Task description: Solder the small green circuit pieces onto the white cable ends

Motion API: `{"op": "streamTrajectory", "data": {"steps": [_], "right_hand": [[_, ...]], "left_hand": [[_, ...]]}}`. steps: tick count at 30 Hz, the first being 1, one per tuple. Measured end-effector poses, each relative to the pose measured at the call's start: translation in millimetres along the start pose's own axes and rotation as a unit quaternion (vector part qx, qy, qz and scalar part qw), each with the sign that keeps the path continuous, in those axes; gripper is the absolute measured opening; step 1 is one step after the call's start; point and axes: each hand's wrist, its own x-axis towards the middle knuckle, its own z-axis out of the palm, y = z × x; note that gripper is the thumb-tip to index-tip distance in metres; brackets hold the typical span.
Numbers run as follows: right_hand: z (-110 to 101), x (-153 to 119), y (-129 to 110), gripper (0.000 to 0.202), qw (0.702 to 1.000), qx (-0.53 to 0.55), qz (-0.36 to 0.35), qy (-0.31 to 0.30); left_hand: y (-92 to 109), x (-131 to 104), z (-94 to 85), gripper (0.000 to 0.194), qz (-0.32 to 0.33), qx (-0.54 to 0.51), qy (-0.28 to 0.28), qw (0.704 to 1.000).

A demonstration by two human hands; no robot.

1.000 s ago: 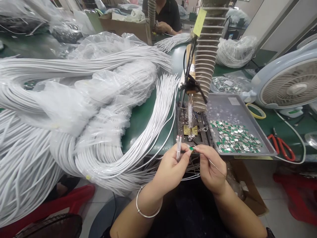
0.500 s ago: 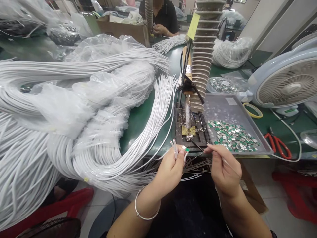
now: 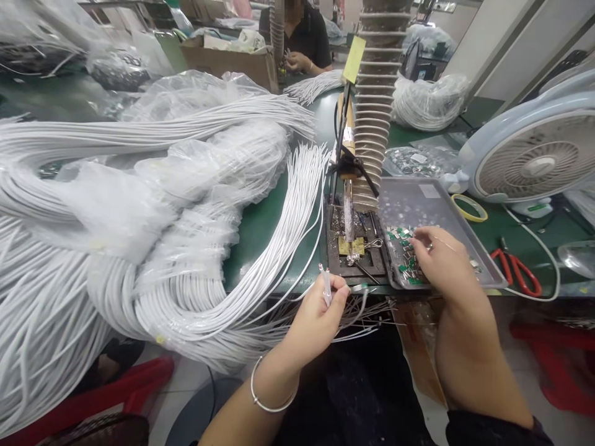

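Observation:
My left hand (image 3: 320, 316) is closed around white cables (image 3: 326, 286), whose short cut ends stick up between thumb and fingers. Just beyond its fingertips hangs a cable end with a small green-and-silver connector board (image 3: 359, 288). My right hand (image 3: 444, 257) reaches over the grey tray (image 3: 481, 248), fingertips bent down at the pile of small green-and-silver connector boards (image 3: 403, 254). Whatever its fingers pinch is hidden. Between the hands, a soldering iron (image 3: 348, 204) is fixed tip down in a stand above a dark metal base (image 3: 341, 271).
A ribbed fume hose (image 3: 374, 111) hangs behind the iron. Big bundles of white cable (image 3: 186, 266) cover the left side. To the right are a fan (image 3: 534, 155), yellow tape (image 3: 469, 208) and red-handled pliers (image 3: 515, 269). A co-worker (image 3: 297, 43) sits opposite.
My right hand has moved right and forward, from beside the soldering base onto the boards in the tray. My left hand stays near its place; the board at its fingertips has shifted right and lower.

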Motion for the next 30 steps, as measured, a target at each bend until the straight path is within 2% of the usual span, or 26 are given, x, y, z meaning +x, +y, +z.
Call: {"op": "streamTrajectory", "data": {"steps": [4,8,12,16,22,26,30], "right_hand": [[6,9,1,0.016,0.997,-0.05,-0.001,-0.056],[12,10,3,0.017,0.996,-0.066,-0.038,-0.039],[14,7,5,0.017,0.998,-0.041,-0.048,-0.007],[9,3,1,0.014,0.997,0.013,-0.068,0.029],[-3,-13,-14,0.011,0.991,0.084,-0.086,0.065],[-6,-28,-27,0.01,0.983,0.132,-0.099,0.08],[-7,-40,-40,0.009,0.972,0.186,-0.112,0.085]], "left_hand": [[-3,2,-3.6,0.023,-0.021,-0.084,-0.058,0.995],[-4,6,-3.5,0.026,-0.034,-0.241,-0.115,0.963],[-3,9,-0.9,0.027,-0.027,-0.348,-0.093,0.932],[-2,10,1.8,0.023,-0.035,-0.383,-0.069,0.921],[-8,11,4.2,0.025,-0.018,-0.36,-0.043,0.932],[-10,11,5.2,0.029,-0.03,-0.357,-0.015,0.934],[-9,12,6.4,0.026,-0.034,-0.36,-0.011,0.932]]}}
